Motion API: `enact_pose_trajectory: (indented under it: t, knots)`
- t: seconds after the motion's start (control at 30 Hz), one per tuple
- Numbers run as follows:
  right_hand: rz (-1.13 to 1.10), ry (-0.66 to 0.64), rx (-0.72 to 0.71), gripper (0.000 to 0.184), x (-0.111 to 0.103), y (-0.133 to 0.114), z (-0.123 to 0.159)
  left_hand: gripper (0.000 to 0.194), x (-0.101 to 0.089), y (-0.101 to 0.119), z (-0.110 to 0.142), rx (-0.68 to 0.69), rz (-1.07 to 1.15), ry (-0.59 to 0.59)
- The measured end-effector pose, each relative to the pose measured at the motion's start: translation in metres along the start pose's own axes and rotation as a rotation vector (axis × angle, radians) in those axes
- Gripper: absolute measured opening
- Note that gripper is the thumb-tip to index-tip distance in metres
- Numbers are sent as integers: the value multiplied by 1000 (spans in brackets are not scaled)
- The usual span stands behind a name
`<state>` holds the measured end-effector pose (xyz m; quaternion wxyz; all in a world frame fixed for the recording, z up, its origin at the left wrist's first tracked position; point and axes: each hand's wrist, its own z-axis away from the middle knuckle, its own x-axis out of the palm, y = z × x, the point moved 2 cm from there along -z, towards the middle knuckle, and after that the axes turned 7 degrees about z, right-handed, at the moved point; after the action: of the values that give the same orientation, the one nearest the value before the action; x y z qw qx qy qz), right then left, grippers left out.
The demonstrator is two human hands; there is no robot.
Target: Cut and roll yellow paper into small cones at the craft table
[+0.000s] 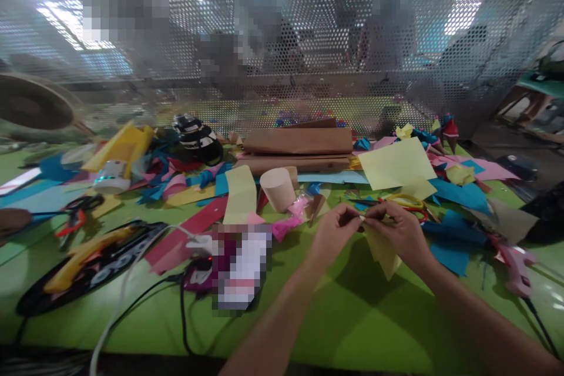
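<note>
Pinching a thin pale-yellow paper piece (382, 249) by its top above the green desk (335, 329), the left hand (337, 229) and right hand (397, 228) nearly meet; probably super light and crease-prone, so edges only, gently.

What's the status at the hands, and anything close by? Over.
Left hand, right hand pinching pale yellow paper. Paper hanging below the right hand. Pink glue gun off to the right, apart from both hands.

hands (337, 229): both pinching | fingertips (358, 221): close together | forearms (284, 308): bare, angled inward
</note>
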<state>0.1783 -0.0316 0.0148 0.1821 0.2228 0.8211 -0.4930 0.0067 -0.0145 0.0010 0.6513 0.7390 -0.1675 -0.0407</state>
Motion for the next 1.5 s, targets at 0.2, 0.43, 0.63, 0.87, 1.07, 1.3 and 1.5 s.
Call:
enact_pose_trajectory:
  t: [0.2, 0.43, 0.63, 0.87, 1.07, 1.3, 1.5]
  knots:
    - [50, 5, -46, 10, -3, 0, -3, 15, 3, 5, -1, -64, 127, -25]
    - [52, -59, -81, 10, -4, -1, -5, 11, -2, 4, -2, -75, 57, 2]
    - [29, -124, -139, 10, -2, -3, -6, 9, -3, 3, -3, -31, -56, 61]
    - [100, -137, -92, 14, -1, -5, -4, 12, 0, 4, -1, -62, 56, 27]
    - [116, -111, -70, 14, -2, -6, -3, 13, 0, 4, -1, -76, 72, 22]
    - [104, -119, -48, 11, -1, -5, 0, 14, 1, 5, -2, -52, 31, 24]
    - [110, -111, -14, 10, 0, -3, 1, 12, 2, 7, -2, -54, 2, 22]
